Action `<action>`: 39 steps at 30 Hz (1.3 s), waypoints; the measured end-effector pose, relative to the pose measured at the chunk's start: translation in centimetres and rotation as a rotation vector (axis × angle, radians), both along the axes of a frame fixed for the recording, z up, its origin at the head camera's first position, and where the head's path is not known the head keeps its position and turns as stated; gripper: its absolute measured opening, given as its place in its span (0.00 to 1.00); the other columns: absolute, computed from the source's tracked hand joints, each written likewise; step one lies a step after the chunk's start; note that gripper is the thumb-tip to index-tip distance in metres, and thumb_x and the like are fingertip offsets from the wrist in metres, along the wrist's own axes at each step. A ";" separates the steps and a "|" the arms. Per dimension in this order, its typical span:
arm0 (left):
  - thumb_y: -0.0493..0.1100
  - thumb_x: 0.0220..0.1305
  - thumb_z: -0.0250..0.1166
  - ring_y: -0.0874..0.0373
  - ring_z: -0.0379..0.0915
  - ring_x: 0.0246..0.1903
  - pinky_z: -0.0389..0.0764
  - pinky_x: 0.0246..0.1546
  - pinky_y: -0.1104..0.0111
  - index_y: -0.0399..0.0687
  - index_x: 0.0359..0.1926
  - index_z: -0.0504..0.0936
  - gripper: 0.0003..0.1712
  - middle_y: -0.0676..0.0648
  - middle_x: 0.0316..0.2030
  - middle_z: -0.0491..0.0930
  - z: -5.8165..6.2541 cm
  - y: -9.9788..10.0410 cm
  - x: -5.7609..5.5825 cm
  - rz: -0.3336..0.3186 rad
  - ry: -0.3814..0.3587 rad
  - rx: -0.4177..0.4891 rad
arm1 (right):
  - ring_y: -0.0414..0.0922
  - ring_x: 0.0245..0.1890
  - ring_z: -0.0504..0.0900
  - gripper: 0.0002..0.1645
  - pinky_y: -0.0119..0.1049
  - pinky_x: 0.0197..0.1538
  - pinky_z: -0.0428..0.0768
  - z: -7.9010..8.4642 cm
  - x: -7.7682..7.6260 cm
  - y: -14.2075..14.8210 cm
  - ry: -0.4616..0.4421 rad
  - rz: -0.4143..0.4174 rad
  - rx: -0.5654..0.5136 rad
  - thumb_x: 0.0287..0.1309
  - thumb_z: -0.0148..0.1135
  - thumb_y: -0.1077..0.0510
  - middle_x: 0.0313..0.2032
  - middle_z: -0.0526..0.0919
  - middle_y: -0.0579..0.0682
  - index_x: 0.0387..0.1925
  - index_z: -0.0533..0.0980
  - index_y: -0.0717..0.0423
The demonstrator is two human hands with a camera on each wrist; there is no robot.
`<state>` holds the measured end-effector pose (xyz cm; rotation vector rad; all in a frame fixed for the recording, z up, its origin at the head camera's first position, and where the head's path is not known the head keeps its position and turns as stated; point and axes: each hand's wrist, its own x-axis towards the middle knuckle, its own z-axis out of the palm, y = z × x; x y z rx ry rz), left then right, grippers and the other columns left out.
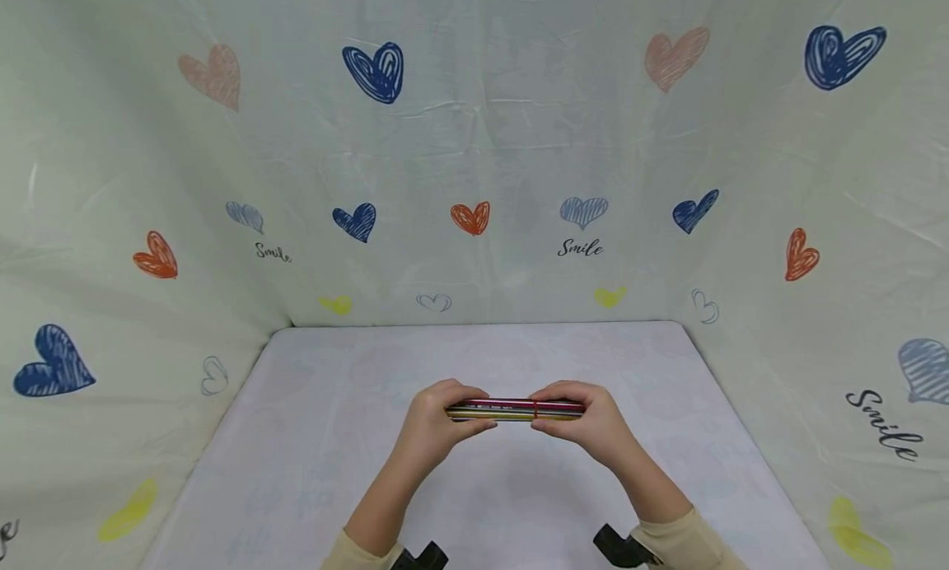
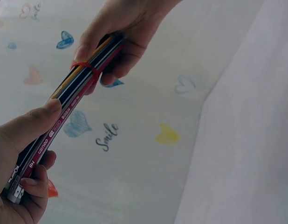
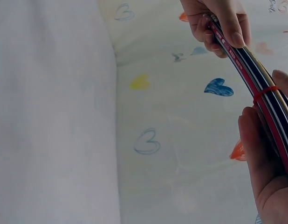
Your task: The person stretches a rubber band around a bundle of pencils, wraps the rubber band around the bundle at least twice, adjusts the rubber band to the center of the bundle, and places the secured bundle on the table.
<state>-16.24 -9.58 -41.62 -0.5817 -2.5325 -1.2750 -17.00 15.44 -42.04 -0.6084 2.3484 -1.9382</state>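
A bundle of pencils (image 1: 511, 410), dark striped, maroon and yellowish, is held level above the white table. My left hand (image 1: 439, 418) grips its left end, thumb on the near side. Around the other end curl the fingers and thumb of my right hand (image 1: 593, 422). A red rubber band (image 2: 88, 66) circles the bundle close to the right fingertips, and it shows again as a red band (image 3: 265, 93) in the right wrist view. Metallic pencil ends (image 2: 14, 189) stick out by the left palm. The right end of the bundle is hidden in the right hand.
Beneath the hands lies a white tabletop (image 1: 311, 405) with rounded far corners. A pale curtain (image 1: 511, 142) printed with hearts and "Smile" stands behind it and along both sides. Black wrist straps or mounts (image 1: 621, 547) sit at both cuffs.
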 end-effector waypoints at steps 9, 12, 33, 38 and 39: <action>0.45 0.42 0.81 0.66 0.73 0.30 0.77 0.30 0.72 0.53 0.38 0.88 0.18 0.62 0.30 0.79 0.2 -0.4 0.0 0.015 -0.001 -0.012 | 0.51 0.39 0.81 0.19 0.39 0.35 0.83 0.9 -0.8 1.0 0.125 0.154 0.034 0.48 0.74 0.68 0.42 0.79 0.57 0.42 0.77 0.60; 0.45 0.42 0.81 0.66 0.74 0.30 0.78 0.30 0.72 0.53 0.38 0.88 0.18 0.62 0.30 0.79 0.3 -0.3 -0.1 0.008 0.003 0.001 | 0.48 0.34 0.81 0.16 0.39 0.32 0.82 1.4 -1.2 0.9 0.187 0.195 0.045 0.47 0.71 0.74 0.37 0.79 0.55 0.38 0.78 0.58; 0.46 0.42 0.81 0.66 0.73 0.30 0.78 0.30 0.73 0.51 0.38 0.87 0.19 0.60 0.31 0.80 0.2 0.6 0.2 0.042 0.036 -0.028 | 0.44 0.32 0.83 0.13 0.37 0.31 0.82 0.7 -1.3 -0.2 0.119 0.117 0.061 0.47 0.76 0.64 0.38 0.86 0.51 0.38 0.85 0.57; 0.46 0.42 0.81 0.66 0.73 0.30 0.78 0.30 0.73 0.51 0.38 0.87 0.19 0.59 0.30 0.79 -0.1 0.7 0.2 0.044 0.039 -0.034 | 0.46 0.33 0.85 0.16 0.38 0.34 0.83 0.9 -0.9 -0.7 0.013 0.087 0.074 0.47 0.77 0.59 0.38 0.87 0.53 0.40 0.86 0.58; 0.46 0.42 0.81 0.66 0.73 0.30 0.78 0.30 0.73 0.51 0.38 0.87 0.19 0.59 0.30 0.79 -0.1 0.7 0.2 0.041 0.036 -0.036 | 0.46 0.34 0.85 0.16 0.38 0.34 0.83 0.9 -0.9 -0.7 0.002 0.085 0.080 0.47 0.77 0.59 0.39 0.87 0.53 0.41 0.86 0.58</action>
